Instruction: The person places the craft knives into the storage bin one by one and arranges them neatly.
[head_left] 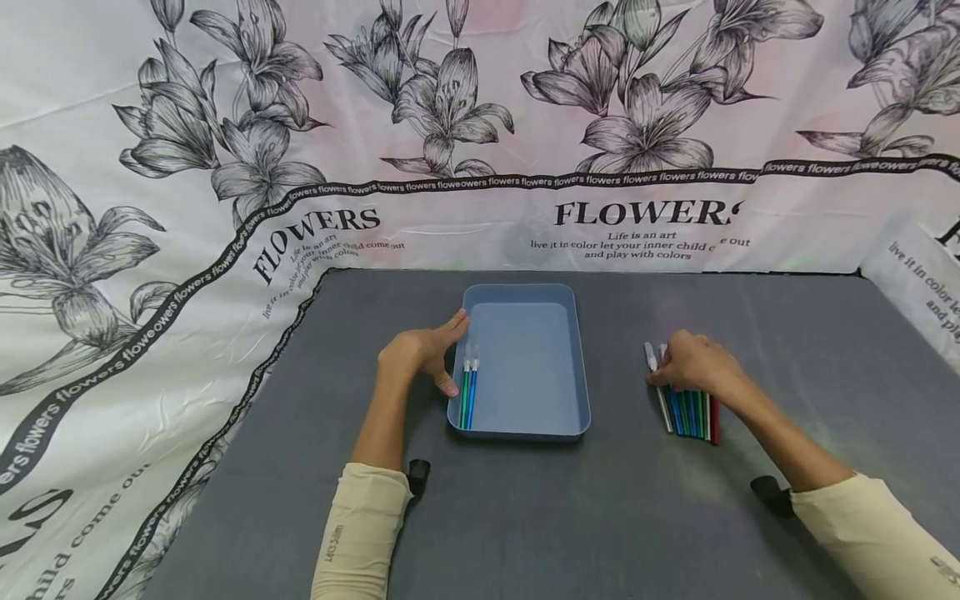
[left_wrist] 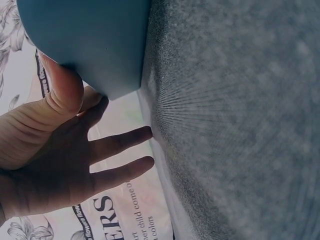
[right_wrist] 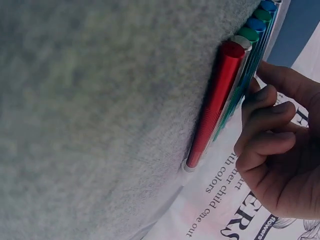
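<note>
A blue-grey tray (head_left: 532, 358) holds a green pen (head_left: 464, 400) and a blue pen (head_left: 472, 400) along its left side. My left hand (head_left: 423, 354) touches the tray's left side with thumb and index finger; in the left wrist view the hand's (left_wrist: 65, 145) other fingers extend beside the tray wall (left_wrist: 110, 50). Over a row of pens (head_left: 690, 414) at the right, my right hand (head_left: 697, 364) pinches the leftmost, silver pen (head_left: 663, 410), partly covered by the fingers. The right wrist view has the hand (right_wrist: 280, 140) with curled fingers behind the row, a red pen (right_wrist: 217, 95) nearest the camera.
A grey cloth (head_left: 615, 517) covers the table. Behind it and at both sides hangs white fabric (head_left: 450, 221) printed with flowers and lettering. The tray stands left of the pen row, with grey cloth between them.
</note>
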